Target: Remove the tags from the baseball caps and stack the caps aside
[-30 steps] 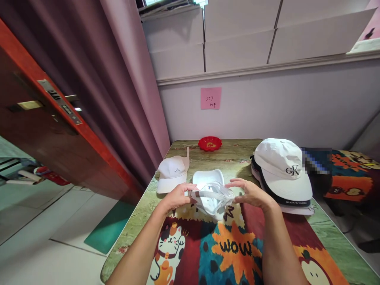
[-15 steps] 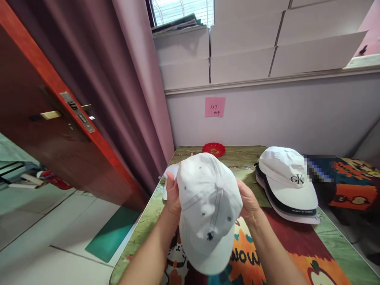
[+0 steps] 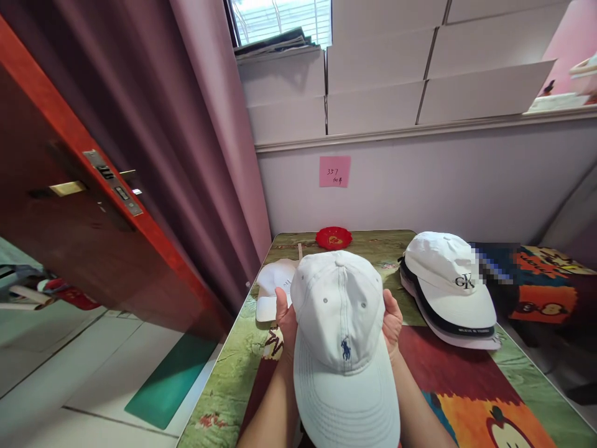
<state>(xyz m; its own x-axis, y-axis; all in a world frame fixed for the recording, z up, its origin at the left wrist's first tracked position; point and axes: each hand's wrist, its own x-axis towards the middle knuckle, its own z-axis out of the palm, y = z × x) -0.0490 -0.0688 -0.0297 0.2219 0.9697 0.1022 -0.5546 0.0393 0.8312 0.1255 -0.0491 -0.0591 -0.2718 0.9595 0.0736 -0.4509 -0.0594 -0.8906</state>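
Between my two hands is a white baseball cap (image 3: 342,323) with a small blue embroidered figure on its front, its brim pointing toward me. My left hand (image 3: 286,314) grips the cap's left side, thumb up and fingers hidden behind it. On the opposite side my right hand (image 3: 392,317) is closed on the cap's edge. Past my left hand another white cap (image 3: 273,291) lies on the table, partly covered by the held one. To the right sits a stack of caps, topped by a white cap with GK-like lettering (image 3: 448,274) over a dark-brimmed one.
A red scalloped dish (image 3: 334,238) stands at the back of the green-patterned table (image 3: 219,373). A colourful printed mat (image 3: 466,367) lies on the tabletop. Left are a purple curtain (image 3: 219,124) and an open brown door (image 3: 69,218). A pink note (image 3: 334,172) is on the wall.
The held cap has tilted so its front and embroidery face me more, and it has come lower and slightly right with both hands. More of the white cap behind it shows now.
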